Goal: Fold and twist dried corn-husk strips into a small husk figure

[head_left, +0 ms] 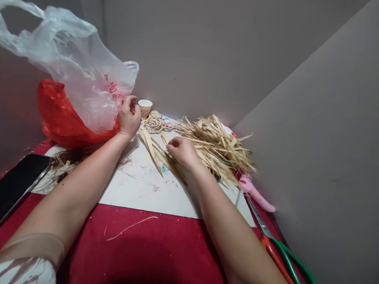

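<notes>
My right hand (183, 151) pinches the end of a pale dried straw strip (164, 138) over the white board (137, 194). More flat strips (151, 151) lie just left of it on the board. My left hand (130, 117) is raised beside the clear plastic bag (97, 87), its fingers curled; whatever they grip is too small to make out. A large heap of dried straw strips (221, 143) lies to the right of my right hand. Past my left hand, a coil of pale cord (154, 122) rests near a paper cup (145, 108).
A red plastic bag (61, 115) stands at the left behind dark root-like fibres (66, 158). A phone (16, 189) lies at the left edge. Scissors (267, 233) with orange and green handles and a pink-handled tool (256, 194) lie right. Grey walls enclose the red table (134, 257).
</notes>
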A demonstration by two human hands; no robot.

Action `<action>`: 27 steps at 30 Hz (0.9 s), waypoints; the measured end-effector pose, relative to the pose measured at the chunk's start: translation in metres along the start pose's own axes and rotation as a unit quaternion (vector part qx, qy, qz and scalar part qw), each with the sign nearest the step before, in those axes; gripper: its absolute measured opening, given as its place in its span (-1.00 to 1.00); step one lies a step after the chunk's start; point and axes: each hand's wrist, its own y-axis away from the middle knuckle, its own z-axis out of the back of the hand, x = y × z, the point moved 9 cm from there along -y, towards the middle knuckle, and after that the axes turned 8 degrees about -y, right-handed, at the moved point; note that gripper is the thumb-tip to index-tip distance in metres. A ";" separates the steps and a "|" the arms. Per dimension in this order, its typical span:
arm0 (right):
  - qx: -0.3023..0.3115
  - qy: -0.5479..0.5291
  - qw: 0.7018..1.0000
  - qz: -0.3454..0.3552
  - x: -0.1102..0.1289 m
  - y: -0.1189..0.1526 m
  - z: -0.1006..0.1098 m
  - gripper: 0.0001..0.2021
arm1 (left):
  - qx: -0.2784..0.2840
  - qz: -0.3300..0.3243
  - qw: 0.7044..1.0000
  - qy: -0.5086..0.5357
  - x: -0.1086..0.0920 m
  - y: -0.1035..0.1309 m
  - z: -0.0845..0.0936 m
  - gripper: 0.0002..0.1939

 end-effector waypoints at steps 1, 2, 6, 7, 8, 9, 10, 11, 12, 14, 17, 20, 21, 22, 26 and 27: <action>-0.019 0.048 0.999 0.000 -0.003 0.001 0.000 -0.80 | 0.021 -0.006 1.000 0.001 -0.005 0.005 -0.006 -0.78; -0.032 0.087 0.996 -0.005 -0.006 0.002 0.000 -0.76 | 0.042 -0.011 0.999 0.004 -0.009 0.009 -0.012 -0.78; -0.007 0.160 0.987 -0.029 -0.016 0.002 -0.007 -0.76 | 0.128 -0.021 0.991 0.020 -0.026 0.029 -0.032 -0.81; 0.000 0.159 0.987 -0.030 -0.017 0.002 -0.008 -0.78 | 0.154 -0.017 0.988 0.027 -0.028 0.033 -0.037 -0.82; 0.000 0.149 0.988 -0.029 -0.018 0.001 -0.008 -0.80 | 0.181 -0.009 0.983 0.037 -0.029 0.037 -0.042 -0.83; -0.010 0.129 0.991 -0.027 -0.018 0.000 -0.005 -0.81 | 0.211 0.003 0.976 0.050 -0.030 0.041 -0.047 -0.84; -0.030 0.096 0.995 -0.026 -0.019 -0.001 0.000 -0.83 | 0.243 0.020 0.967 0.069 -0.030 0.045 -0.053 -0.86; -0.056 0.051 0.997 -0.022 -0.019 -0.002 0.005 -0.84 | 0.278 0.042 0.955 0.089 -0.030 0.050 -0.059 -0.89; -0.084 -0.007 0.996 -0.015 -0.019 -0.003 0.011 -0.86 | 0.316 0.071 0.940 0.111 -0.029 0.056 -0.065 -0.94; -0.125 -0.147 0.981 0.007 -0.020 -0.005 0.019 -0.89 | 0.394 0.142 0.895 0.157 -0.027 0.071 -0.076 -0.91; -0.120 -0.327 0.937 0.031 -0.019 -0.007 0.018 -0.89 | 0.481 0.231 0.815 0.227 -0.032 0.094 -0.086 -0.70; -0.091 -0.406 0.909 0.034 -0.011 -0.003 0.009 -0.86 | 0.509 0.257 0.774 0.275 -0.042 0.101 -0.088 -0.61; -0.085 -0.421 0.902 0.034 -0.008 -0.001 0.007 -0.85 | 0.507 0.257 0.772 0.284 -0.044 0.100 -0.088 -0.62; -0.078 -0.436 0.896 0.033 -0.005 0.001 0.006 -0.84 | 0.502 0.257 0.772 0.293 -0.045 0.099 -0.087 -0.64; -0.042 -0.499 0.866 0.015 -0.003 0.004 0.002 -0.75 | 0.494 0.277 0.762 0.315 -0.043 0.093 -0.087 -0.72; -0.041 -0.512 0.858 0.009 -0.005 0.003 0.002 -0.73 | 0.495 0.284 0.757 0.319 -0.042 0.093 -0.087 -0.74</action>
